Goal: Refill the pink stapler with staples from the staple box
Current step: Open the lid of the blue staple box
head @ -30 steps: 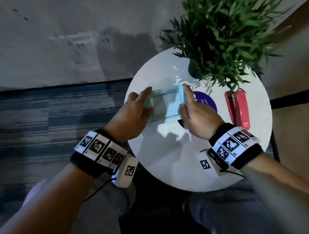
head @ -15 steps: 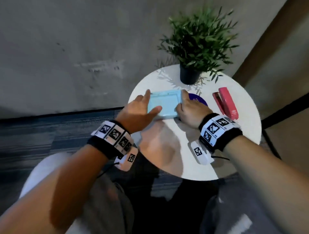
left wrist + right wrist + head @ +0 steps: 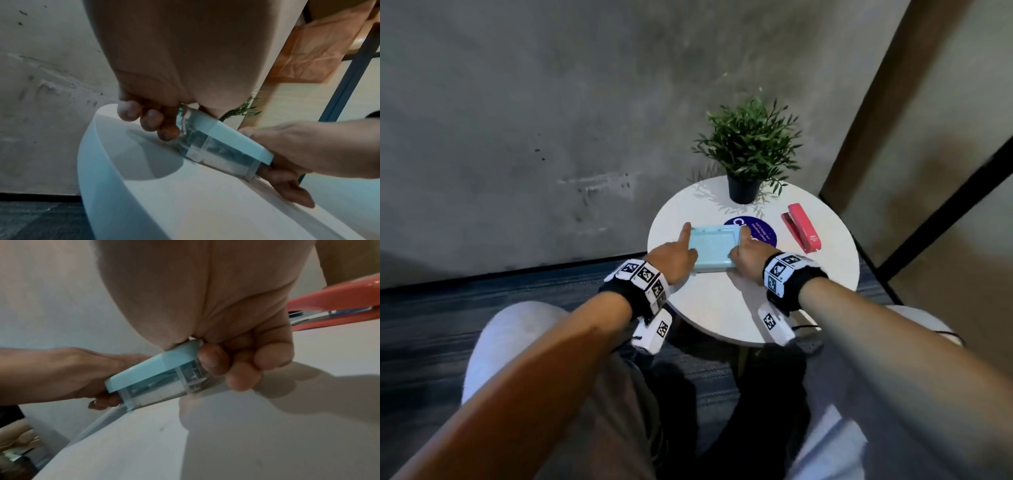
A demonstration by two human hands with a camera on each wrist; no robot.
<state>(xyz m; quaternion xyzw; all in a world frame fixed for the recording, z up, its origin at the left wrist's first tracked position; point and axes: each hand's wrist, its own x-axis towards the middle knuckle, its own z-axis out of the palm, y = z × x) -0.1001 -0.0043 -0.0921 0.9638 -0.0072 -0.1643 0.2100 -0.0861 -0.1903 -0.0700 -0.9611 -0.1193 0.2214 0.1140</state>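
Note:
A clear staple box (image 3: 714, 248) with a light blue lid sits on the round white table (image 3: 722, 315). My left hand (image 3: 674, 257) grips its left end, fingers (image 3: 150, 120) curled against the clear side of the box (image 3: 218, 146). At the right end my right hand (image 3: 744, 258) holds the box (image 3: 158, 378) with its fingers (image 3: 213, 361) curled under the lid's edge. The pink stapler (image 3: 801, 228) lies shut on the table to the right of my right hand; its red body shows in the right wrist view as the stapler (image 3: 333, 296).
A potted green plant (image 3: 748, 161) stands at the table's far edge behind the box. A round purple sticker (image 3: 760, 231) lies between box and stapler. A grey concrete wall is behind; blue carpet and my knees are below.
My head has pulled back and up, so the table looks smaller and farther. Both hands stay on the ends of the staple box, which has not visibly moved.

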